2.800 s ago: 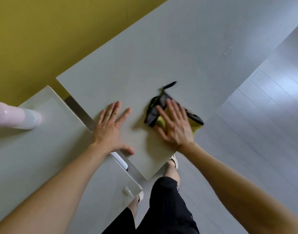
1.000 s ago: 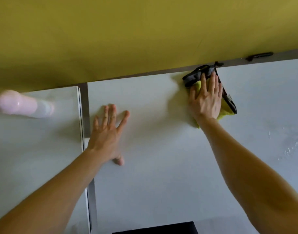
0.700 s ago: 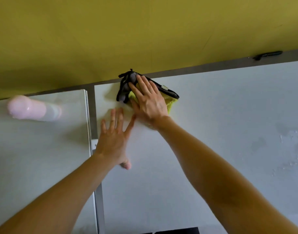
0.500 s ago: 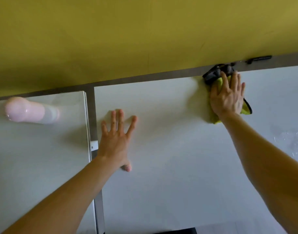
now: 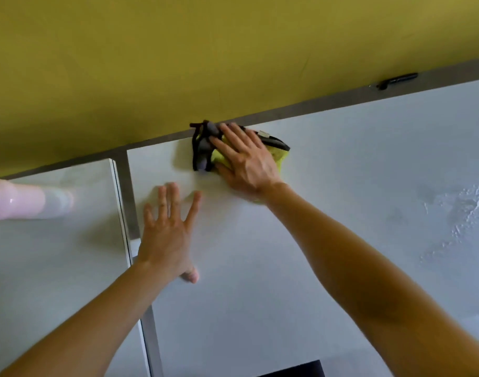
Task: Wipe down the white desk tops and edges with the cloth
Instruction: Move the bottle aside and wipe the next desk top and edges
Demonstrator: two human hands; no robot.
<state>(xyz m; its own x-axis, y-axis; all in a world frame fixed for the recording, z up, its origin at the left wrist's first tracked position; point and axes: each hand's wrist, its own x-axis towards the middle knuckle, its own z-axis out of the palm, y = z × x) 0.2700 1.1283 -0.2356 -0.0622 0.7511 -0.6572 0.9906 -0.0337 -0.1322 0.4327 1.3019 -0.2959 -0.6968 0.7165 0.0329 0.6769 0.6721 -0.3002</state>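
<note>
Our right hand point(image 5: 246, 161) lies flat, fingers straight and spread, pressing the cloth point(image 5: 203, 155) onto the bench point(image 5: 314, 254). The cloth pokes out from under the fingers toward 10 o'clock and touches the back edge by the wall point(image 5: 178, 63). Our left hand point(image 5: 167, 235) rests flat and empty on the bench at 7 o'clock of the right, just beside the gap point(image 5: 129, 202). A wet-looking patch point(image 5: 461, 213) lies well apart at 3 o'clock, so we judge the right hand, the nearer one, sweeps that way next.
</note>
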